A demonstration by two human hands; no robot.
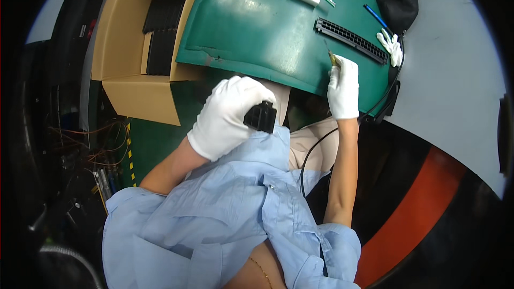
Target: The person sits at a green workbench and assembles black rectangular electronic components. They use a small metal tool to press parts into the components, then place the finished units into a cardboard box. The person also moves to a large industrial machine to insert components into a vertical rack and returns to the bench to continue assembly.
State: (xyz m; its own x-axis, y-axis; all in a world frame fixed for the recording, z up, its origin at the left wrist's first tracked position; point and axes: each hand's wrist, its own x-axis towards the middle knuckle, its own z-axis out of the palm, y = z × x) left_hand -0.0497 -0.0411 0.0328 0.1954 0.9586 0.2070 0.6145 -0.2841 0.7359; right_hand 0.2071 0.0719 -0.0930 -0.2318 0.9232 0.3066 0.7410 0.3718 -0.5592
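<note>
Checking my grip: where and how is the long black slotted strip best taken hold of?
Probably mid-length, from above, pinching its two long edges: the black strip is long and narrow and lies on the green mat. A loose white glove lies beside its right end. The right hand nearby holds a thin tool.

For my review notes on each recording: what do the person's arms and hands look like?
The left hand and right hand each wear a white glove reaching the wrist. Light-blue sleeves stop short, leaving both forearms bare. A thin black cable passes the right wrist; whether it is attached is unclear.
</note>
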